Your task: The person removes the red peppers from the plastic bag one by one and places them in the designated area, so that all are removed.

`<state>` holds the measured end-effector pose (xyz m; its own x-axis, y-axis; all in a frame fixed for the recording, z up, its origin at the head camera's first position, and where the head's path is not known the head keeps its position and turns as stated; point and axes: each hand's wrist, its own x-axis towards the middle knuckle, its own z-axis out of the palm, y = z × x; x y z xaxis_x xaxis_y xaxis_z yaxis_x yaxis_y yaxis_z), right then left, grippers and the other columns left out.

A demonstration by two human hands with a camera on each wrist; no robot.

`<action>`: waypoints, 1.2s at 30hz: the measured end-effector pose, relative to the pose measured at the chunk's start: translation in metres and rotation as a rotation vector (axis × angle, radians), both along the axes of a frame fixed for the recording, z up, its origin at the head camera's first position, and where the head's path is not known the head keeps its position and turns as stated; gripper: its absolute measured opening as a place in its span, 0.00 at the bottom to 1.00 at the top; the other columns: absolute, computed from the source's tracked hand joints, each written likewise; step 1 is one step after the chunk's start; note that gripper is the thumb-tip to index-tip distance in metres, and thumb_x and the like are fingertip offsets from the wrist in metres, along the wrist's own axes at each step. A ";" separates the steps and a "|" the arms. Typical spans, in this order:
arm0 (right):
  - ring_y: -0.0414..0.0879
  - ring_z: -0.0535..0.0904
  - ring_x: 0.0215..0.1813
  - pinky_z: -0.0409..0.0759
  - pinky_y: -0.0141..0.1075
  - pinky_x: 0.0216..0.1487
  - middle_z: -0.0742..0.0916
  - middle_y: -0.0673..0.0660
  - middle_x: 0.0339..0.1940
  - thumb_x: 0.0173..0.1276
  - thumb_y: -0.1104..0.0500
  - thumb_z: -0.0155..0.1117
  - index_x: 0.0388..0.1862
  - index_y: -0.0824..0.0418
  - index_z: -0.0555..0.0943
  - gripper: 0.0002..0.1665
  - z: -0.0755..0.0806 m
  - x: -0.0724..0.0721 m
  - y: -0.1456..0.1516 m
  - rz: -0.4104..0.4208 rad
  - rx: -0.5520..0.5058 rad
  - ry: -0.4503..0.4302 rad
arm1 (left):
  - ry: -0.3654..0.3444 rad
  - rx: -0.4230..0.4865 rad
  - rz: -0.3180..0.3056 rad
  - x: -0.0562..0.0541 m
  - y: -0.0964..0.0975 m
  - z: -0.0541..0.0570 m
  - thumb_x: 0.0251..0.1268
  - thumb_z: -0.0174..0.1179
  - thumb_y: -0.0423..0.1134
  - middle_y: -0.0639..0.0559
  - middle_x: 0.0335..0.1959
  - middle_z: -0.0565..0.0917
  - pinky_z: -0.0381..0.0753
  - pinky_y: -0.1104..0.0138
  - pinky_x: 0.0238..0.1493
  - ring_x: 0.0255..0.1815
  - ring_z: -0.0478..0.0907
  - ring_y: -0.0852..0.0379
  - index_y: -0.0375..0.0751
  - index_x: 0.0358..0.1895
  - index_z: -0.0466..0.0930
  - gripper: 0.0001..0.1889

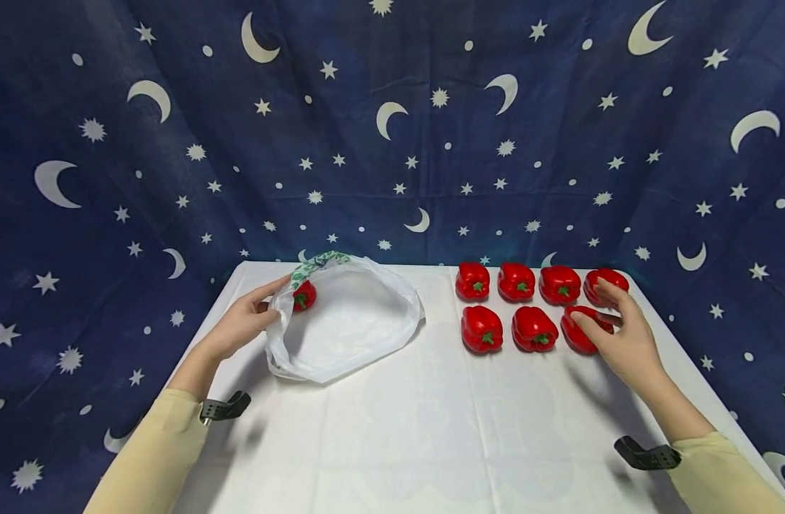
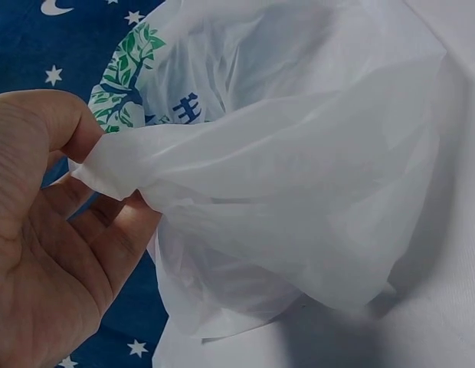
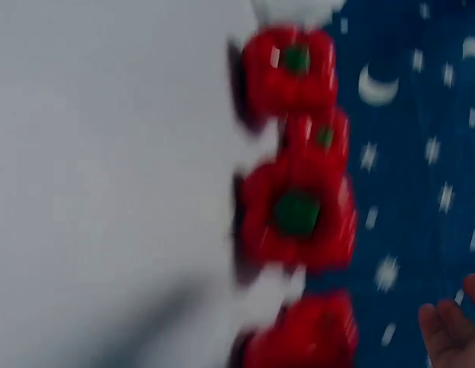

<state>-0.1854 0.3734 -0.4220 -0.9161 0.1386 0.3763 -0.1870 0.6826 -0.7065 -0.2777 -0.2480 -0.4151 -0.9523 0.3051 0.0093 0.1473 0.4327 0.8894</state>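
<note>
My left hand [image 1: 243, 325] pinches the rim of a white plastic bag [image 1: 350, 325] between thumb and fingers, at the bag's left side. The bag's mouth gapes, and green leaf print [image 2: 132, 65] shows on it in the left wrist view. A red bell pepper [image 1: 304, 295] lies inside, near the left fingers. My right hand [image 1: 631, 346] hovers over the front row's rightmost bell pepper [image 1: 577, 334], fingers spread apart and partly covering it. Whether the fingertips touch the pepper is unclear. The blurred right wrist view shows the hand's fingers [image 3: 448, 326] extended at the lower right.
Several more red bell peppers stand in two rows: a back row [image 1: 516, 283] and a front row [image 1: 482, 330]. They are on a table with a white cloth [image 1: 392, 442]. A dark blue curtain [image 1: 341, 128] with moons and stars hangs behind and at both sides.
</note>
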 end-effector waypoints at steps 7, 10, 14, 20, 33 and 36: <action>0.56 0.73 0.68 0.76 0.34 0.60 0.76 0.55 0.71 0.67 0.53 0.75 0.78 0.53 0.68 0.43 0.015 -0.008 -0.080 0.246 0.019 -0.043 | 0.033 0.014 -0.002 0.002 -0.001 -0.001 0.71 0.53 0.28 0.35 0.71 0.69 0.81 0.67 0.41 0.46 0.78 0.52 0.46 0.81 0.61 0.35; 0.54 0.73 0.69 0.77 0.55 0.62 0.76 0.53 0.71 0.65 0.51 0.76 0.76 0.50 0.70 0.42 0.015 -0.014 -0.114 0.362 0.008 -0.067 | 0.025 0.014 0.014 0.004 -0.002 -0.002 0.71 0.53 0.27 0.37 0.70 0.70 0.81 0.67 0.40 0.45 0.78 0.53 0.48 0.80 0.62 0.35; 0.53 0.74 0.67 0.76 0.61 0.61 0.77 0.52 0.70 0.63 0.49 0.77 0.76 0.45 0.71 0.42 0.012 -0.023 -0.153 0.477 -0.008 -0.108 | 0.018 0.004 0.028 0.005 -0.002 -0.001 0.70 0.54 0.28 0.38 0.70 0.70 0.80 0.66 0.39 0.45 0.78 0.51 0.50 0.80 0.63 0.35; 0.48 0.77 0.62 0.80 0.53 0.57 0.76 0.43 0.70 0.64 0.45 0.75 0.74 0.38 0.72 0.40 0.007 -0.037 -0.202 0.605 0.030 -0.164 | 0.017 0.008 0.028 0.004 -0.004 0.002 0.70 0.53 0.28 0.38 0.71 0.70 0.81 0.66 0.40 0.46 0.78 0.50 0.49 0.80 0.63 0.35; 0.44 0.74 0.66 0.75 0.46 0.64 0.75 0.42 0.71 0.69 0.44 0.70 0.76 0.45 0.71 0.38 -0.008 -0.069 -0.286 0.798 0.110 -0.155 | 0.029 0.002 0.037 0.003 -0.005 0.004 0.69 0.53 0.27 0.39 0.71 0.70 0.79 0.67 0.38 0.43 0.77 0.51 0.48 0.80 0.63 0.36; 0.49 0.74 0.67 0.75 0.46 0.64 0.76 0.45 0.72 0.69 0.44 0.69 0.77 0.49 0.71 0.39 -0.009 -0.078 -0.304 0.800 0.116 -0.163 | 0.031 0.002 0.051 0.004 -0.005 0.006 0.69 0.53 0.27 0.39 0.69 0.71 0.78 0.67 0.37 0.41 0.75 0.52 0.49 0.80 0.63 0.36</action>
<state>-0.2630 0.0697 -0.4307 -0.7659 -0.6105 0.2015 -0.5484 0.4567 -0.7005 -0.2741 -0.2534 -0.4093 -0.9658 0.2562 0.0394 0.1525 0.4385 0.8857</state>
